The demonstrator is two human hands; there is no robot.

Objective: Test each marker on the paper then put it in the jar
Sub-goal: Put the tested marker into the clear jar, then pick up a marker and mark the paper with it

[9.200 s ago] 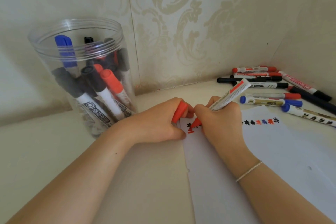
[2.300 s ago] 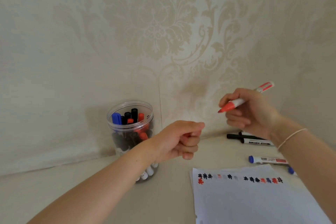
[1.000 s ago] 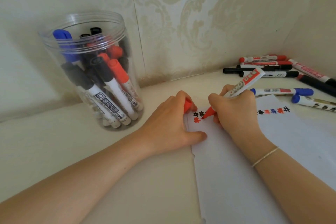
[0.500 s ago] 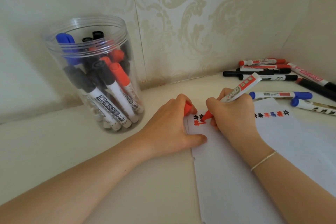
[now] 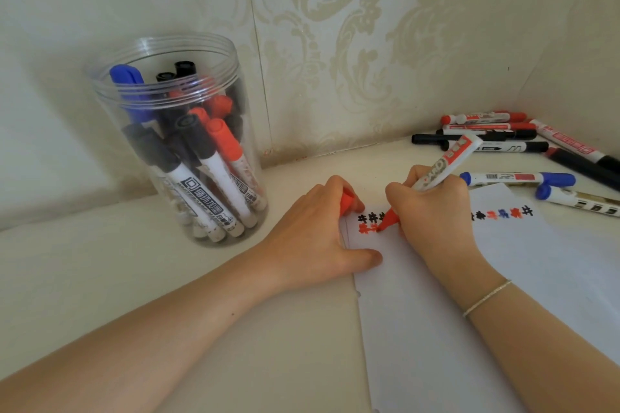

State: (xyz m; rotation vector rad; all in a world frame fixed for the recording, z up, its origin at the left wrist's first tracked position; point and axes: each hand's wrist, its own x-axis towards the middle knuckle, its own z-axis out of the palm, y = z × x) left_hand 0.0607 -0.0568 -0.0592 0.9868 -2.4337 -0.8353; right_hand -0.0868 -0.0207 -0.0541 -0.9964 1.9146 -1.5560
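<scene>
At the paper's upper left corner, right hand [image 5: 432,214] fingers curled and pinching a white-barrelled red marker [image 5: 443,164], red tip down on the white sheet of paper [image 5: 469,295], touching a fresh red mark just below a row of small black marks. Barrel tilted up and to the right, its far end over the loose markers behind. Thin silver bracelet [image 5: 486,298] on the right wrist.

Just beside, left hand [image 5: 318,238] resting on the sheet's left edge, fingers curled round a red marker cap [image 5: 347,201], thumb stretched flat on the paper. More small marks in black, red and blue along the sheet's top edge, right of the writing hand.

Farther right, against the corner of the wall, a loose pile of capped markers [image 5: 503,144] in red, black and blue, lying flat on the cream tabletop [image 5: 134,278].

Well to the left, a clear round plastic jar [image 5: 177,144], upright, lidless, holding many capped markers, leaning, with blue, black and red caps upward.

Behind, cream damask wallpaper [image 5: 352,27].
</scene>
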